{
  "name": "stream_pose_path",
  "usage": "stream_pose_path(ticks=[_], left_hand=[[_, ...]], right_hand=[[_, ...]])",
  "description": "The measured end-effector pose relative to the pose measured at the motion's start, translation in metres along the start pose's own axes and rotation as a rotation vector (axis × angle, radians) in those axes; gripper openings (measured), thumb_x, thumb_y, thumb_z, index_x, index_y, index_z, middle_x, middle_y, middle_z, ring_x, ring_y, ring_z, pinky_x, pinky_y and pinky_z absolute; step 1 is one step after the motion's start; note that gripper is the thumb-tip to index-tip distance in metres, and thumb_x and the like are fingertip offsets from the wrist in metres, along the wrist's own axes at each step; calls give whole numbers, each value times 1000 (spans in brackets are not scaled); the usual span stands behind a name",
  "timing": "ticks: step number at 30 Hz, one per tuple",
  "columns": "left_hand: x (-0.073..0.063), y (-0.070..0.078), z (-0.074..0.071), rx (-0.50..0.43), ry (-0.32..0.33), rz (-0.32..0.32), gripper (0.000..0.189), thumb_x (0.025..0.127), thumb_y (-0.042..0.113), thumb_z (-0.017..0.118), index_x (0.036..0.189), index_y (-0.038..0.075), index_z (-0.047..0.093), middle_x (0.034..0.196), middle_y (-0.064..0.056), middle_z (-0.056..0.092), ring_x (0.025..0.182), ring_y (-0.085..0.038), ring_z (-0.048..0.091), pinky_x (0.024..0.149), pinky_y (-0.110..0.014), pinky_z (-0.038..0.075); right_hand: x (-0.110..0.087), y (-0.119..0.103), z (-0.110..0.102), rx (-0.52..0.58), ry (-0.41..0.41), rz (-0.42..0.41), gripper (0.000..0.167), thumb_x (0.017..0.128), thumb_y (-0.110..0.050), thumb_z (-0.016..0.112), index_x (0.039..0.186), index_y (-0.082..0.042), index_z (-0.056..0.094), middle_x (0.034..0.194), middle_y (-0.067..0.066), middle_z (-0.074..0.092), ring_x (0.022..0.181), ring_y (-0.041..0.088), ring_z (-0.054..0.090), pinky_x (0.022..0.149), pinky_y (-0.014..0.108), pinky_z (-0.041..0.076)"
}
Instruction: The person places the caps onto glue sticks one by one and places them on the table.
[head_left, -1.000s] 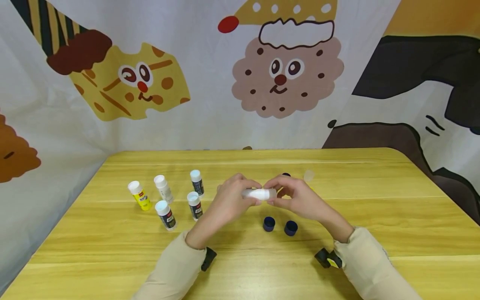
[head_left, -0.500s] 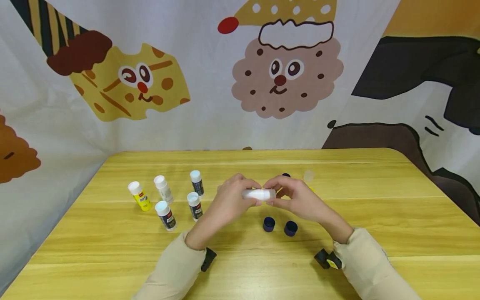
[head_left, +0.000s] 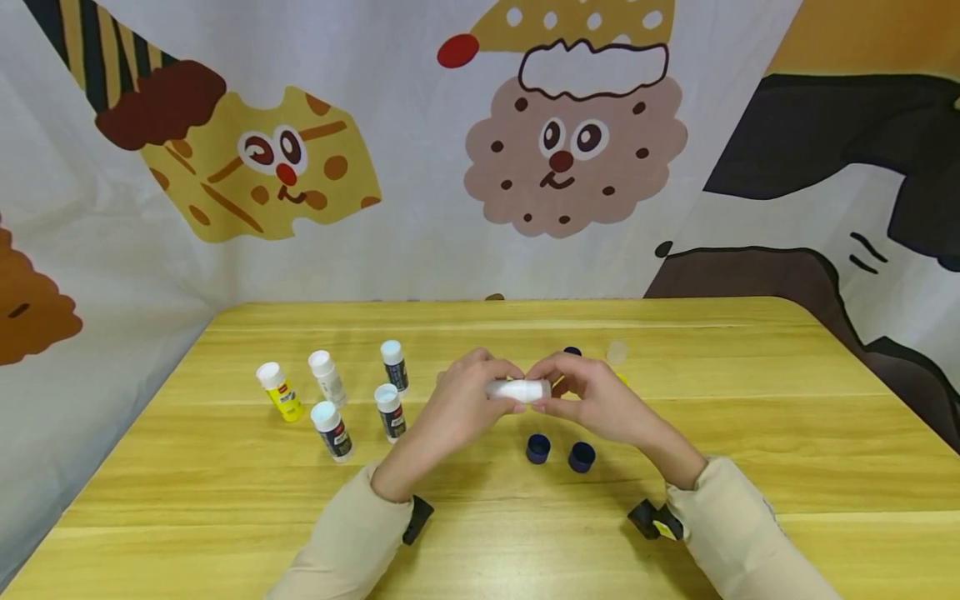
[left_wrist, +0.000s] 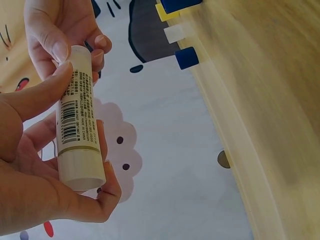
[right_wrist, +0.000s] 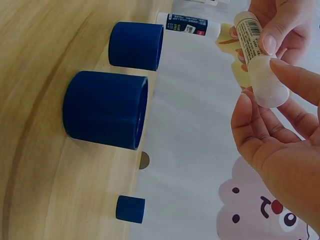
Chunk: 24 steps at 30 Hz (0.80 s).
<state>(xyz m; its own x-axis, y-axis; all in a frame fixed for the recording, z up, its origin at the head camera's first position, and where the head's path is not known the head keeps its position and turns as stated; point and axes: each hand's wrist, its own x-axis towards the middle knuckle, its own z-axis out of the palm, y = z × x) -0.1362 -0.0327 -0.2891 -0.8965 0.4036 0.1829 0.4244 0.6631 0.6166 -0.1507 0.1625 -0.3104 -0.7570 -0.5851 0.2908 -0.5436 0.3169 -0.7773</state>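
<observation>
Over the middle of the table, both hands hold one white glue stick [head_left: 517, 391] lying sideways. My left hand [head_left: 465, 396] grips its body, with the thumb along the printed barcode label [left_wrist: 75, 112] in the left wrist view. The right hand [head_left: 596, 396] pinches the other end between thumb and fingers. That end is a translucent piece [right_wrist: 270, 89] in the right wrist view, with the fingertips of both hands close together there. Two dark blue caps, one left [head_left: 537, 448] and one right [head_left: 581, 457], stand open side up just below the hands.
Several upright glue sticks stand on the left: a yellow one [head_left: 280, 392], an all-white one [head_left: 327, 377] and dark-labelled ones [head_left: 332, 431]. Behind the right hand are another blue cap [head_left: 572, 351], a translucent piece [head_left: 617, 352] and a partly hidden yellow thing [head_left: 622, 379]. A printed cloth [head_left: 420, 258] hangs behind the table.
</observation>
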Motion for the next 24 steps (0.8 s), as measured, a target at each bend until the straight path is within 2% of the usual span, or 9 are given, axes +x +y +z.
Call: stream_pose_path(ticks=[24], left_hand=[[-1,2,0,-5,2,16,21,76,15,75,94,7,69,92,-7,58,79,-20,52,72,-37,42]], right_hand=[[0,-5,-1,8,4,31,22,81,-2,67,102,-3,62,96,5,60,80,19,56,72,35,49]])
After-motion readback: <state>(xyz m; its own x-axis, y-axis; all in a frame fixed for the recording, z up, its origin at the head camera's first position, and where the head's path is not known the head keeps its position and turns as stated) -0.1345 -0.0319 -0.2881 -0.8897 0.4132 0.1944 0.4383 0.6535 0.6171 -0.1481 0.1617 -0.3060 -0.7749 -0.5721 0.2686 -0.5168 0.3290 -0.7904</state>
